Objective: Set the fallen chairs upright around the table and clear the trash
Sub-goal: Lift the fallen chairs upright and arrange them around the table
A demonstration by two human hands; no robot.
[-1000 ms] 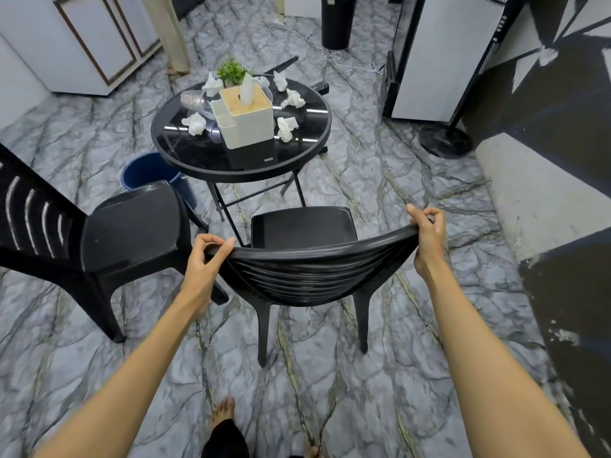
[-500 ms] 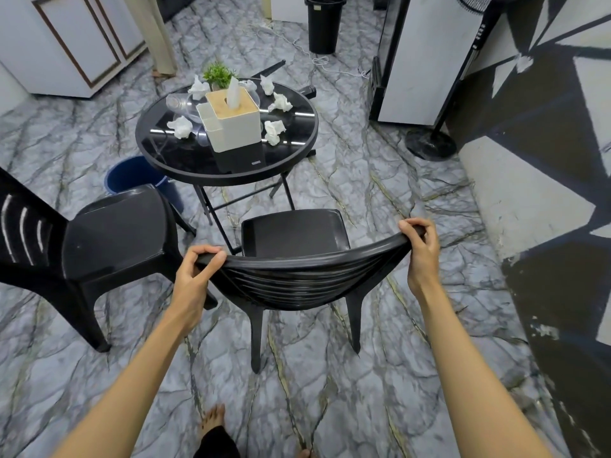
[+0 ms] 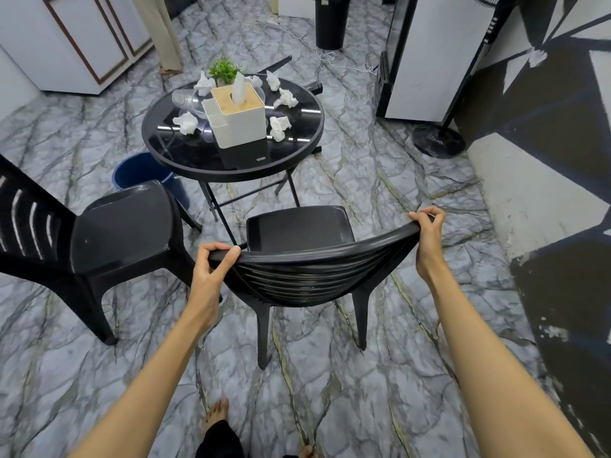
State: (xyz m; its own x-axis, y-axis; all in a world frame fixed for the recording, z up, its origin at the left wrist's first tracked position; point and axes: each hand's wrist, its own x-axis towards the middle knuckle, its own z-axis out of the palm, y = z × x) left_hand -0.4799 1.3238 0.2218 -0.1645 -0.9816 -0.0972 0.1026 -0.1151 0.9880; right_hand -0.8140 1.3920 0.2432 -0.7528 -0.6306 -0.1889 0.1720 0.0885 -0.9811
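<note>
Chair (image 3: 297, 256) upright on the floor, near side of round table (image 3: 297, 153) | both hands, left hand (image 3: 208, 276) and right hand (image 3: 428, 239), clamp its backrest | step: positioning | next: slide it in, then gather crumpled tissues (image 3: 279, 127).

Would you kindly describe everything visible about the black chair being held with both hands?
The black chair looks like moulded plastic, with a curved slatted backrest, a flat square seat and straight legs. It stands upright on the marble-patterned floor, seat facing the round table. The left hand and right hand grip the backrest's top corners.
</note>
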